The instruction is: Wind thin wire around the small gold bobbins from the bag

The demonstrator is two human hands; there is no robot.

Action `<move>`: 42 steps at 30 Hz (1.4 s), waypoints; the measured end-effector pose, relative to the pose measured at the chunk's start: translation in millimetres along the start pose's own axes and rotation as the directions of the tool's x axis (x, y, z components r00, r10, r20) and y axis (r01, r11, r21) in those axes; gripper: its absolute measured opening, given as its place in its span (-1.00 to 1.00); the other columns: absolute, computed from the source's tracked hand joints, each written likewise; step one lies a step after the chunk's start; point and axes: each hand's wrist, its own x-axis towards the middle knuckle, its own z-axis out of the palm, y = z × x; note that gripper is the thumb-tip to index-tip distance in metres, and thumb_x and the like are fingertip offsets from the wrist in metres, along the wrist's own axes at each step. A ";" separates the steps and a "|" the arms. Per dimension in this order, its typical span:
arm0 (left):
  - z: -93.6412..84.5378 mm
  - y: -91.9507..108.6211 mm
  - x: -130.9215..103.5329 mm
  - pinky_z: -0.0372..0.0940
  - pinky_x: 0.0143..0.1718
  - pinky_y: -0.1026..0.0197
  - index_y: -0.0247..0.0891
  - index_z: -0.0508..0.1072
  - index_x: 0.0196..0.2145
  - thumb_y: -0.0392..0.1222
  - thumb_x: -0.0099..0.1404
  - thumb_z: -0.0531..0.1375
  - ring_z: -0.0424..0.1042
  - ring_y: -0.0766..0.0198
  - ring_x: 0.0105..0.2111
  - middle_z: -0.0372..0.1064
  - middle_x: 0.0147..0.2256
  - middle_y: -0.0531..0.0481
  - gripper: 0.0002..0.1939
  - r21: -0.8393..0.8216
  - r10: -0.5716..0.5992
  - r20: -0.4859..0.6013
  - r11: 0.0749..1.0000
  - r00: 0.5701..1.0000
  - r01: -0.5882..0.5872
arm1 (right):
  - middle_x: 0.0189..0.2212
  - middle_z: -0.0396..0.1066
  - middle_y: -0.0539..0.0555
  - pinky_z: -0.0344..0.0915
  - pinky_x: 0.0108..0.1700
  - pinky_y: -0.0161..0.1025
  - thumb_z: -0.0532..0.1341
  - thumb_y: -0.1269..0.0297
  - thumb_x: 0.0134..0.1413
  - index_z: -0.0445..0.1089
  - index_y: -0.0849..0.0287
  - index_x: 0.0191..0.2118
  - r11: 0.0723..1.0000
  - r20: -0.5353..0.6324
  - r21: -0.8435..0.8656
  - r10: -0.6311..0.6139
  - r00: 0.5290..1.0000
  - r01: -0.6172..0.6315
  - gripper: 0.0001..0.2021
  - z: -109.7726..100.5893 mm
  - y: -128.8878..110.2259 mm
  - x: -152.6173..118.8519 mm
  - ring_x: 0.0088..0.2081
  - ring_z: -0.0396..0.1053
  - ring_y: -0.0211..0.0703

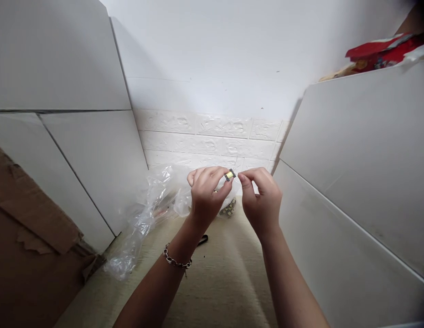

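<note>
My left hand pinches a small transformer bobbin, wound in yellow with black ends and short pins, between thumb and fingertips. Just to the right of it, my right hand has thumb and forefinger pressed together close to the pins. A faint thin line, perhaps a wire, rises near the bobbin; whatever the right fingertips hold is too small to make out. Below and behind the hands lies a clear bag with a pile of similar yellow-and-black parts, partly hidden by my left hand.
Crumpled clear plastic spreads over the pale surface at the left. A dark slim object pokes out beside my left wrist. Torn cardboard stands at far left. White panels flank both sides, with a red packet on the right one.
</note>
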 end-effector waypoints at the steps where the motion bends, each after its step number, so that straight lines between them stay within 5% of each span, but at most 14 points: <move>1: -0.1 0.1 -0.1 0.09 -0.27 0.19 -0.21 0.38 -0.45 -0.31 0.06 0.17 0.32 0.32 -0.39 0.40 -0.45 0.08 -0.94 0.000 -0.008 0.000 1.000 1.000 0.008 | -0.55 0.32 -0.05 0.17 -0.37 -0.33 0.07 0.40 0.04 0.27 0.16 -0.51 1.000 0.004 -0.007 -0.011 1.000 0.011 -0.86 0.4 0.3 -0.3 -0.44 0.24 -0.32; 10: -5.0 -3.5 -0.4 -0.01 -0.19 0.10 -0.18 0.36 -0.42 -0.29 0.07 0.13 0.33 0.26 -0.38 0.40 -0.44 0.05 -0.93 0.150 0.084 -0.016 0.985 0.996 -0.081 | -0.49 0.40 -0.01 0.13 -0.32 -0.27 0.09 0.41 0.01 0.31 0.12 -0.40 0.950 0.035 -0.183 -0.252 0.967 0.254 -0.91 2.4 5.3 -4.7 -0.40 0.26 -0.25; 21: -6.1 -6.5 -2.7 -0.10 -0.07 0.07 -0.16 0.37 -0.38 -0.28 0.10 0.11 0.30 0.26 -0.37 0.38 -0.45 0.06 -0.90 0.236 0.186 0.019 0.954 0.982 -0.185 | -0.55 0.32 0.01 0.11 -0.37 -0.25 0.03 0.51 0.00 0.26 0.15 -0.46 0.920 0.101 -0.226 -0.306 0.947 0.321 -0.85 2.9 0.0 -5.6 -0.44 0.20 -0.24; 24: -6.9 -7.5 -0.6 -0.10 -0.04 0.03 -0.16 0.40 -0.38 -0.29 0.12 0.09 0.30 0.24 -0.35 0.40 -0.44 0.04 -0.88 0.180 0.115 0.056 0.976 0.992 -0.124 | -0.54 0.33 0.01 0.13 -0.36 -0.24 0.04 0.52 -0.01 0.26 0.16 -0.45 0.925 0.147 -0.150 -0.328 0.933 0.348 -0.86 5.1 -9.5 -9.7 -0.43 0.22 -0.24; 26: -5.7 -8.6 1.8 -0.04 -0.06 0.00 -0.19 0.42 -0.42 -0.27 0.10 0.11 0.31 0.22 -0.34 0.40 -0.43 0.01 -0.91 0.035 -0.044 0.107 0.999 0.993 0.041 | -0.51 0.35 0.00 0.16 -0.35 -0.25 0.05 0.52 -0.01 0.26 0.14 -0.42 0.927 0.151 -0.065 -0.358 0.922 0.370 -0.86 5.8 -17.1 -12.8 -0.40 0.26 -0.25; 28: -4.0 -9.4 5.0 0.09 -0.16 0.04 -0.24 0.43 -0.47 -0.21 0.06 0.16 0.32 0.22 -0.36 0.40 -0.44 -0.02 -0.93 -0.218 -0.287 0.231 0.916 0.930 0.337 | -0.47 0.37 -0.01 0.20 -0.34 -0.25 0.09 0.51 -0.02 0.26 0.10 -0.38 0.939 0.093 0.008 -0.342 0.935 0.343 -0.86 4.3 -23.0 -14.0 -0.38 0.29 -0.25; 29: -3.5 -9.5 6.7 0.15 -0.23 0.08 -0.26 0.42 -0.47 -0.18 0.03 0.18 0.32 0.23 -0.38 0.39 -0.45 -0.03 -0.90 -0.348 -0.395 0.334 0.792 0.856 0.501 | -0.45 0.37 -0.02 0.22 -0.33 -0.25 0.10 0.50 -0.03 0.26 0.09 -0.36 0.949 0.052 0.048 -0.313 0.948 0.311 -0.86 2.7 -24.7 -13.5 -0.37 0.30 -0.26; 31: -4.0 -8.4 9.7 0.21 -0.34 0.16 -0.29 0.41 -0.48 -0.15 0.02 0.19 0.32 0.27 -0.42 0.37 -0.47 -0.02 -0.86 -0.510 -0.471 0.574 0.436 0.670 0.742 | -0.44 0.38 -0.03 0.25 -0.31 -0.25 0.11 0.50 -0.03 0.26 0.08 -0.35 0.962 -0.023 0.135 -0.236 0.971 0.237 -0.85 -1.8 -25.7 -10.7 -0.37 0.31 -0.27; 33: -6.5 -6.1 11.5 0.24 -0.36 0.21 -0.29 0.40 -0.51 -0.13 0.03 0.19 0.31 0.34 -0.45 0.35 -0.50 0.00 -0.85 -0.543 -0.410 0.736 0.119 0.539 0.831 | -0.44 0.39 -0.03 0.26 -0.30 -0.25 0.11 0.50 -0.02 0.28 0.08 -0.35 0.971 -0.076 0.182 -0.140 0.987 0.152 -0.85 -6.8 -24.6 -6.4 -0.37 0.31 -0.27; 37: -13.1 0.1 10.9 0.28 -0.33 0.22 -0.25 0.41 -0.50 -0.11 0.07 0.16 0.33 0.36 -0.44 0.36 -0.44 -0.01 -0.85 -0.481 -0.290 0.859 -0.179 0.421 0.858 | -0.45 0.38 -0.02 0.26 -0.33 -0.25 0.08 0.43 0.03 0.33 0.09 -0.37 0.985 -0.077 0.165 0.055 0.996 -0.041 -0.88 -13.6 -21.2 0.1 -0.37 0.32 -0.26; 42: -15.0 5.7 6.8 0.30 -0.27 0.16 -0.23 0.42 -0.41 -0.07 0.10 0.13 0.36 0.26 -0.32 0.39 -0.32 -0.08 -0.81 -0.403 -0.201 0.911 -0.247 0.360 0.881 | -0.47 0.37 -0.05 0.27 -0.38 -0.31 0.13 0.38 -0.01 0.36 0.09 -0.40 0.975 0.013 0.187 0.124 0.992 -0.125 -0.91 -16.0 -19.2 2.0 -0.40 0.32 -0.30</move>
